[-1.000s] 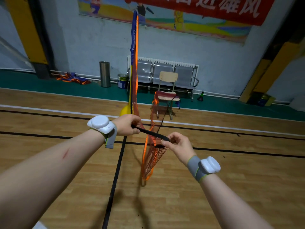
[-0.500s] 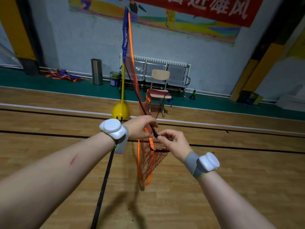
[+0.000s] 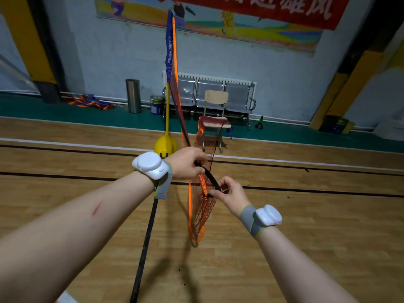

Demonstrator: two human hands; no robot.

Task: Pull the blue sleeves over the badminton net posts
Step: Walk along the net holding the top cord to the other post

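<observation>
A yellow net post [image 3: 167,110] stands on its yellow base [image 3: 165,144] across the wooden court. A blue sleeve [image 3: 169,47] covers its upper part. From there an orange-edged net [image 3: 201,206] runs toward me and hangs loose below my hands. My left hand [image 3: 188,164] grips the net's black top band [image 3: 209,177]. My right hand [image 3: 228,193] pinches the same band a little lower, where the mesh bunches.
A wooden chair [image 3: 215,119] draped with netting stands behind the net. A metal bench [image 3: 209,92], a steel bin [image 3: 133,96] and a paint can [image 3: 157,104] line the back wall. A dark cone [image 3: 259,123] sits on the green strip.
My hands drew closer together on the black band. The view swung so the post and base show left of my hands, and the net tilts more steeply.
</observation>
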